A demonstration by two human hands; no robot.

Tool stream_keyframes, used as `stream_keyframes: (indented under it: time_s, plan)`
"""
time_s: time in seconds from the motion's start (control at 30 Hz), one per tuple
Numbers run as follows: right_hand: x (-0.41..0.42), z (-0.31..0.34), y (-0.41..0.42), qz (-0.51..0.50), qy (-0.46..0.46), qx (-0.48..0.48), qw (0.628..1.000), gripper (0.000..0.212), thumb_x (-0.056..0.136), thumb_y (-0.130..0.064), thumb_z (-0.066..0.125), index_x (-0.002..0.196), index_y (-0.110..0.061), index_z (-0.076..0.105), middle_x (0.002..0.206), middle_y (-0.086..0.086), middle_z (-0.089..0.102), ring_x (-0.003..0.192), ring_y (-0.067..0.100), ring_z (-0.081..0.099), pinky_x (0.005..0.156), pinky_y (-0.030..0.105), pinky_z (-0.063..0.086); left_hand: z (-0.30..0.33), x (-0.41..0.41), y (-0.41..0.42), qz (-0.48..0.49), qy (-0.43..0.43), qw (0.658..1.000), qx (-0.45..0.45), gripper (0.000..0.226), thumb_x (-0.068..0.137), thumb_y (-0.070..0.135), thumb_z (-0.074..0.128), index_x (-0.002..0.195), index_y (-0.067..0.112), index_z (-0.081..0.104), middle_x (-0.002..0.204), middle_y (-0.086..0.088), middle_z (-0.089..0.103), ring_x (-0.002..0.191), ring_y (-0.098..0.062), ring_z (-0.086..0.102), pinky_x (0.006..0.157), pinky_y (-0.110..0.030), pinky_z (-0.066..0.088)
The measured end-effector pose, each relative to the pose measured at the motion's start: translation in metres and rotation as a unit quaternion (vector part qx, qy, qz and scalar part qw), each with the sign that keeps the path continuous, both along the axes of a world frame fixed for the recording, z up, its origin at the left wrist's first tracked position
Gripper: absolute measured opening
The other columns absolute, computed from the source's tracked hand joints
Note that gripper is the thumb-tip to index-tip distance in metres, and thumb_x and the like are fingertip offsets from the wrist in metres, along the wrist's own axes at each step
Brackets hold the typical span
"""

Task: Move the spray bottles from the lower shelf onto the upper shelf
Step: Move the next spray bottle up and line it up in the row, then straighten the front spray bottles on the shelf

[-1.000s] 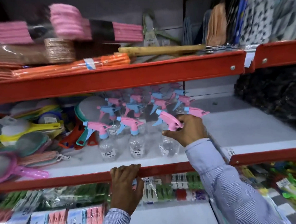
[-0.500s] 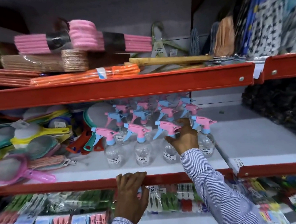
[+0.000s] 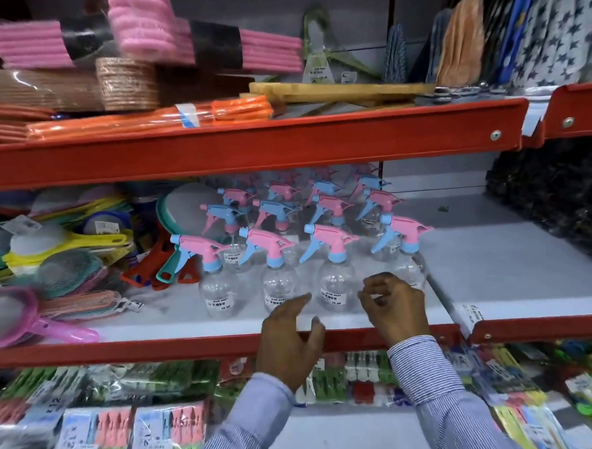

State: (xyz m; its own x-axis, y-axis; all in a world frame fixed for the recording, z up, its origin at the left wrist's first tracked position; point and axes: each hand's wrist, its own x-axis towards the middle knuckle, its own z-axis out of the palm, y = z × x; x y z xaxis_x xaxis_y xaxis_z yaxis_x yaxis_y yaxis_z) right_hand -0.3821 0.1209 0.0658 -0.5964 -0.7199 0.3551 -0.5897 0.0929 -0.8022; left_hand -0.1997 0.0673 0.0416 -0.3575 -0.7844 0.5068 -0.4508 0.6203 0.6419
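Several clear spray bottles (image 3: 337, 284) with pink and blue trigger heads stand in rows on the middle shelf (image 3: 488, 248), which has a red front rail. My left hand (image 3: 288, 341) hovers just in front of that rail, fingers apart, holding nothing. My right hand (image 3: 393, 303) is beside it at the shelf's front edge, fingers loosely curled and empty, close to the front-right bottle (image 3: 407, 249) without gripping it. Both sleeves are striped blue.
The shelf above (image 3: 249, 144) holds pink and orange bundles, a wooden board (image 3: 342, 91) and hangers. Plastic strainers and rackets (image 3: 49, 258) crowd the left of the bottles' shelf. Bare shelf surface lies right of the bottles. Packs of clothes pegs (image 3: 103, 430) fill the shelf below.
My right hand has let go of the bottle it set down and drawn back to the shelf's front edge. My left hand has lifted off the red rail and opened.
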Motion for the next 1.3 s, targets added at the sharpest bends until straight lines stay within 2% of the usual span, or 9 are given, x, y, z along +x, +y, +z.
stream_keyframes:
  time_s: [0.17, 0.4, 0.57, 0.77, 0.93, 1.03, 1.1, 1.2, 1.3]
  plan:
    - [-0.005, -0.012, -0.017, 0.088, 0.004, 0.050, 0.995, 0.044, 0.084, -0.012, 0.065, 0.127, -0.010, 0.054, 0.119, 0.007, 0.068, 0.095, 0.019, 0.070, 0.087, 0.022, 0.050, 0.010, -0.039, -0.012, -0.018, -0.020, 0.996, 0.080, 0.068, 0.081, 0.033, 0.060, 0.141, 0.004, 0.043, 0.137, -0.015, 0.057, 0.119, -0.029, 0.059, 0.100, -0.040, 0.049]
    - [-0.010, -0.012, -0.019, 0.076, -0.001, 0.024, 0.997, 0.035, 0.085, -0.005, 0.062, 0.119, -0.011, 0.060, 0.116, 0.005, 0.069, 0.094, 0.018, 0.068, 0.081, 0.016, 0.047, 0.005, -0.056, -0.024, -0.025, 0.051, 0.992, 0.112, 0.051, 0.085, 0.016, 0.065, 0.134, 0.019, 0.053, 0.120, 0.003, 0.069, 0.097, -0.010, 0.068, 0.078, -0.007, 0.049]
    - [-0.013, -0.014, -0.015, 0.054, -0.017, 0.015, 0.998, 0.035, 0.085, -0.006, 0.062, 0.120, -0.009, 0.058, 0.116, 0.007, 0.068, 0.082, 0.011, 0.064, 0.080, 0.016, 0.047, 0.001, -0.062, -0.030, -0.029, 0.052, 0.992, 0.109, 0.053, 0.083, 0.015, 0.067, 0.134, 0.018, 0.053, 0.121, -0.001, 0.070, 0.095, -0.010, 0.069, 0.087, -0.025, 0.056]
    - [-0.012, -0.012, -0.015, 0.043, -0.017, 0.021, 0.999, 0.036, 0.085, -0.004, 0.061, 0.121, -0.008, 0.058, 0.117, 0.009, 0.068, 0.084, 0.014, 0.064, 0.066, -0.006, 0.038, -0.001, -0.065, -0.030, -0.027, 0.056, 0.993, 0.099, 0.052, 0.085, 0.013, 0.067, 0.134, 0.016, 0.053, 0.121, -0.002, 0.069, 0.091, -0.008, 0.068, 0.083, -0.015, 0.052]
    - [-0.005, -0.006, -0.002, -0.024, 0.009, 0.004, 1.000, 0.035, 0.081, -0.010, 0.065, 0.116, -0.010, 0.061, 0.112, 0.009, 0.069, 0.086, 0.026, 0.067, 0.081, 0.024, 0.049, -0.001, -0.050, -0.019, -0.021, 0.083, 0.993, 0.087, 0.050, 0.085, 0.025, 0.068, 0.132, 0.016, 0.057, 0.125, -0.001, 0.066, 0.098, -0.009, 0.066, 0.080, -0.005, 0.047]
    - [0.016, 0.002, 0.012, -0.052, 0.036, -0.063, 0.996, 0.024, 0.077, -0.006, 0.066, 0.096, -0.019, 0.066, 0.090, 0.000, 0.071, 0.062, 0.016, 0.062, 0.065, 0.025, 0.053, -0.001, -0.017, -0.009, 0.031, 0.154, 0.987, 0.030, 0.027, 0.077, 0.025, 0.066, 0.104, 0.025, 0.070, 0.097, 0.006, 0.074, 0.083, -0.004, 0.068, 0.079, -0.029, 0.057]
    - [0.038, 0.001, 0.010, -0.014, 0.020, -0.066, 0.997, 0.023, 0.076, -0.003, 0.065, 0.091, -0.020, 0.067, 0.086, -0.004, 0.071, 0.060, 0.008, 0.061, 0.060, 0.017, 0.052, 0.000, 0.008, -0.010, 0.084, 0.185, 0.979, 0.012, 0.020, 0.075, 0.023, 0.066, 0.094, 0.026, 0.069, 0.089, 0.008, 0.071, 0.080, -0.005, 0.068, 0.075, -0.032, 0.058]
    - [0.073, -0.009, -0.011, 0.070, -0.011, -0.026, 0.997, 0.031, 0.079, -0.002, 0.061, 0.106, -0.018, 0.066, 0.103, -0.001, 0.071, 0.072, 0.005, 0.064, 0.067, 0.008, 0.049, -0.002, 0.031, -0.021, 0.102, 0.166, 0.981, 0.015, 0.030, 0.077, 0.024, 0.068, 0.106, 0.024, 0.063, 0.102, 0.005, 0.066, 0.088, -0.006, 0.065, 0.079, -0.033, 0.057]
    - [0.095, -0.015, -0.039, 0.088, -0.019, 0.003, 0.996, 0.040, 0.083, -0.005, 0.059, 0.123, -0.010, 0.058, 0.118, 0.006, 0.066, 0.091, 0.017, 0.067, 0.084, 0.028, 0.056, -0.003, 0.041, -0.033, 0.074, 0.130, 0.987, 0.051, 0.054, 0.077, 0.029, 0.066, 0.128, 0.017, 0.054, 0.121, -0.004, 0.060, 0.101, -0.015, 0.062, 0.089, -0.037, 0.055]
